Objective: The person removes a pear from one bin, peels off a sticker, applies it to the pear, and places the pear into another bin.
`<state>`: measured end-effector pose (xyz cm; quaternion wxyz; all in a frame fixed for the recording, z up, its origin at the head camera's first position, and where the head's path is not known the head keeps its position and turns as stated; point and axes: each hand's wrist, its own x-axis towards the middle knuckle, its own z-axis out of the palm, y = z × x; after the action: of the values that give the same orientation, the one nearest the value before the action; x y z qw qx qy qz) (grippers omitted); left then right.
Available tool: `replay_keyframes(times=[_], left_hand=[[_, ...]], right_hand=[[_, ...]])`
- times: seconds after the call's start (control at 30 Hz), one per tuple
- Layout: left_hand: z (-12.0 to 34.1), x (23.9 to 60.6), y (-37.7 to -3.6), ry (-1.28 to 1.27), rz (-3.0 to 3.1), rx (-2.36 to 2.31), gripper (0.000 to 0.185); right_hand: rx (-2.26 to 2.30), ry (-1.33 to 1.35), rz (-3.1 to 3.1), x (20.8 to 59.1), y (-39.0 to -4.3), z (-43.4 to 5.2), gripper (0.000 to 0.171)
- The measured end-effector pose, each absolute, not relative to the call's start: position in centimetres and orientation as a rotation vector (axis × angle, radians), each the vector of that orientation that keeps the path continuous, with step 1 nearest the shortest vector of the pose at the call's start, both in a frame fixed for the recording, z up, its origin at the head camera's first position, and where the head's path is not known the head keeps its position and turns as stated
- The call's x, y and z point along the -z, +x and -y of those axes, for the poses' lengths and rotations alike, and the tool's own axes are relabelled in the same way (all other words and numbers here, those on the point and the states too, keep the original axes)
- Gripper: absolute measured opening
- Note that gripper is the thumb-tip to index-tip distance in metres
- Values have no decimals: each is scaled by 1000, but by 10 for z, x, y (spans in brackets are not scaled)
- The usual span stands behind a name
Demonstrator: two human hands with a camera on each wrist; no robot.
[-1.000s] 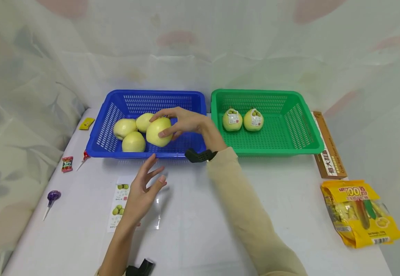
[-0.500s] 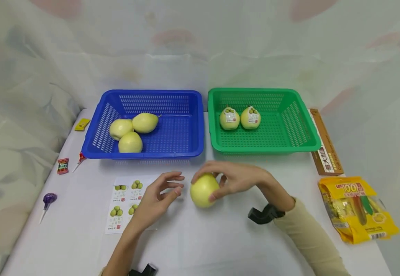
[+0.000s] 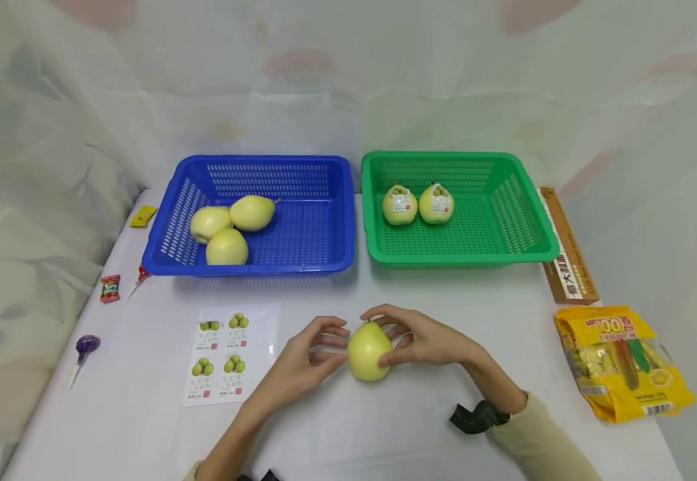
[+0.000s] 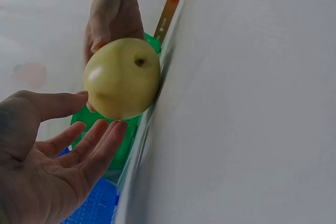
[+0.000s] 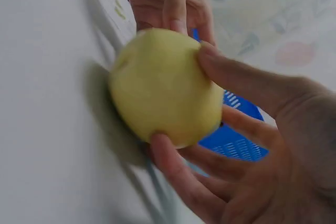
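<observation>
Pear (image 3: 369,350) stands on bench (image 3: 384,427), 6 o'clock of green basket (image 3: 523,200). Right hand (image 3: 426,337) grips it; left hand (image 3: 306,357) spread, fingertips touching. Loose release risks rolling

A smooth yellow-green pear (image 3: 369,351) stands upright on the white table (stem end up, no sticker visible).

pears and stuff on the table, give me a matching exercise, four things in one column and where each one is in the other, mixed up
Things:
1. three bare pears
2. two labelled pears
3. sticker sheet
4. yellow snack bag

Places:
a. flat on the table, left of the hands
b. in the green basket
c. at the table's right edge
d. in the blue basket

Pairs: 1-d, 2-b, 3-a, 4-c
</observation>
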<state>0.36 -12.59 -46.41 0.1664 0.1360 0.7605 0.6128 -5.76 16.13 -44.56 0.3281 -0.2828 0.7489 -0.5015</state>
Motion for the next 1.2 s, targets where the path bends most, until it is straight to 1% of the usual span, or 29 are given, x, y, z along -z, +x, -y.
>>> replay_keyframes(times=[0.2,0.27,0.43,0.57,0.67,0.8,0.93,1.07,1.2], left_hand=[[121,468,7,411,-2193,-1737,47],[120,468,7,406,-2202,-1737,46],[120,466,8,392,-2219,-1719,43],[123,462,10,373,-2234,-1715,43],[129,458,14,326,-2270,-1718,43],[147,452,21,224,-2388,-1742,40],[184,450,28,65,-2669,-1711,32],[229,452,38,-177,-2918,-1466,25],[262,458,50,-299,-2946,-1225,25]], right_hand=[[1425,-721,-2072,451,-39,-166,55],[1436,-722,-2085,450,-35,-166,51],[1442,-743,-2102,444,-30,-167,53],[1429,-736,-2210,430,-26,-167,56],[1474,-766,-2308,415,-20,-160,52],[1669,-838,-2225,402,-7,-125,38],[1778,-765,-1959,406,-1,-68,28],[1655,-732,-1849,423,-6,-10,31],[1416,-858,-1983,444,-16,39,38]])
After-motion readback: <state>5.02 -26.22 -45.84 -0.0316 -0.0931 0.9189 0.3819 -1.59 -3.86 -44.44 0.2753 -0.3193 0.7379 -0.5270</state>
